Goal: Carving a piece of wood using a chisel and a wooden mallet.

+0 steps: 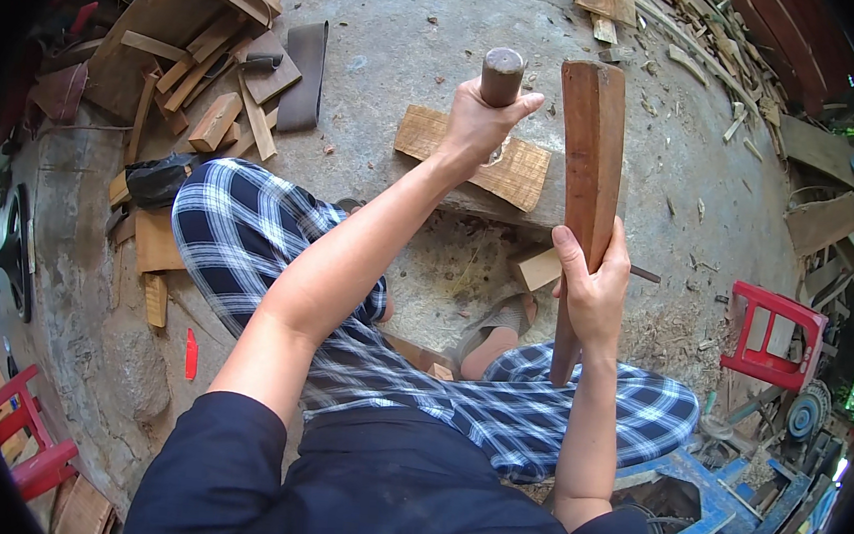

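Observation:
My left hand is wrapped round the thick, round dark handle of an upright hand tool, perhaps a chisel; its lower end is hidden behind the hand. Beneath it lies a light-brown wooden block, with a small pale cut spot beside the fingers. The block rests across a greyish wooden beam. In my right hand is a reddish-brown wooden club, broad at its far end and tapering toward my lap. The club is held up, apart from the handle and to its right.
A small wood block sits by the beam. Offcuts and a dark belt strip lie at the left. A red stool and a blue metal frame stand at the right. Scrap wood lines the far right.

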`<state>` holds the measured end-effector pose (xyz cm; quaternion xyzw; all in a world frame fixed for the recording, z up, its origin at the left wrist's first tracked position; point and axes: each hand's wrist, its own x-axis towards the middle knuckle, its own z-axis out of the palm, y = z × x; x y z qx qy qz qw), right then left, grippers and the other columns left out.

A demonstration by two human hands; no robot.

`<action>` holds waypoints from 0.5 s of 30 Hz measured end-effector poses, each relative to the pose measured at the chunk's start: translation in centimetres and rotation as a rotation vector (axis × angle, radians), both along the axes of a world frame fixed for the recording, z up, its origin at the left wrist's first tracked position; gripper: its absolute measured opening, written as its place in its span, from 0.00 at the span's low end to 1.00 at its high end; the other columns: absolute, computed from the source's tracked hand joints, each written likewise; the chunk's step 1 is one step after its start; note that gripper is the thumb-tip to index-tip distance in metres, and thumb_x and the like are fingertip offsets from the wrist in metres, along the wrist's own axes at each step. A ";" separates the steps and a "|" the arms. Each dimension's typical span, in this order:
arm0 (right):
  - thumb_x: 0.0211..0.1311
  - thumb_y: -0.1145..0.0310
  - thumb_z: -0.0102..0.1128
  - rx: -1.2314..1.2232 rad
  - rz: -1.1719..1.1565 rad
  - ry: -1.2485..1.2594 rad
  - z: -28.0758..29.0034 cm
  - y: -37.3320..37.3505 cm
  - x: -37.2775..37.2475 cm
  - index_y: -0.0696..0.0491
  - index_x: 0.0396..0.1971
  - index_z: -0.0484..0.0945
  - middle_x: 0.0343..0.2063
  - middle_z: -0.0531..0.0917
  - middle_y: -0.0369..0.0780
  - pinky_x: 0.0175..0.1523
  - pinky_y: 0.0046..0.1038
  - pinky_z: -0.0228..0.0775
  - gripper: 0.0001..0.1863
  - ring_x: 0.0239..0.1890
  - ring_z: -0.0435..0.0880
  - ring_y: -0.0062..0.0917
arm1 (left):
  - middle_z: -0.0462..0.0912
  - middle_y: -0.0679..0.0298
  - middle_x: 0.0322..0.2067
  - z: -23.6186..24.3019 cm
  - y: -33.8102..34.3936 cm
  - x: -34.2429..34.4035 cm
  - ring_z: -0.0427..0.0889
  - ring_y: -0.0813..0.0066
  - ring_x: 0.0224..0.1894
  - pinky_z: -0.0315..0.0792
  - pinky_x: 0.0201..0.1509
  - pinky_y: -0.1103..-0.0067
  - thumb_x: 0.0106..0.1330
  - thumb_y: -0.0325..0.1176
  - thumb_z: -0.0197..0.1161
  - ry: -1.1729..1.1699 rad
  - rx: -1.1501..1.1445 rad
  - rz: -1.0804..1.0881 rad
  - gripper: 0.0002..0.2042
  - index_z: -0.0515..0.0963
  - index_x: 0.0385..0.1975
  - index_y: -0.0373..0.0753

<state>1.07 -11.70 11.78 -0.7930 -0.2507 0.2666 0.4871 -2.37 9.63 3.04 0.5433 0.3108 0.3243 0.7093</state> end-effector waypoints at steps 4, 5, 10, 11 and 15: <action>0.65 0.53 0.71 -0.002 0.012 -0.003 -0.4 0.4 -0.2 0.58 0.42 0.74 0.20 0.80 0.36 0.21 0.22 0.68 0.23 0.17 0.76 0.17 | 0.74 0.79 0.23 -0.6 -1.0 -0.1 0.69 0.91 0.27 0.65 0.31 0.83 0.64 0.32 0.74 -0.023 0.014 0.022 0.12 0.76 0.23 0.43; 0.65 0.53 0.71 -0.003 0.011 -0.003 -0.3 0.3 -0.2 0.58 0.42 0.74 0.20 0.80 0.36 0.21 0.22 0.68 0.23 0.17 0.76 0.17 | 0.76 0.77 0.24 -0.7 -1.1 0.0 0.71 0.89 0.28 0.68 0.32 0.81 0.63 0.33 0.75 -0.017 0.028 -0.008 0.11 0.78 0.26 0.40; 0.64 0.53 0.71 0.007 0.026 -0.048 -0.4 0.3 0.0 0.57 0.42 0.74 0.20 0.80 0.36 0.22 0.22 0.67 0.23 0.17 0.76 0.17 | 0.79 0.74 0.25 -0.4 -0.6 0.0 0.73 0.87 0.29 0.73 0.34 0.79 0.62 0.33 0.76 -0.015 0.086 -0.050 0.10 0.80 0.30 0.37; 0.64 0.53 0.71 0.006 0.024 -0.047 -0.5 0.1 0.0 0.57 0.42 0.74 0.20 0.80 0.36 0.22 0.22 0.67 0.23 0.17 0.76 0.17 | 0.80 0.74 0.25 -0.5 -0.6 -0.1 0.73 0.87 0.29 0.73 0.34 0.80 0.62 0.33 0.76 0.000 0.094 -0.054 0.10 0.80 0.30 0.37; 0.64 0.54 0.71 0.004 0.015 -0.016 -0.3 0.0 -0.1 0.57 0.42 0.74 0.21 0.81 0.36 0.23 0.23 0.68 0.23 0.18 0.76 0.17 | 0.79 0.74 0.25 -2.3 -1.2 -0.1 0.73 0.86 0.28 0.72 0.34 0.80 0.62 0.34 0.76 0.042 0.163 -0.060 0.11 0.80 0.29 0.37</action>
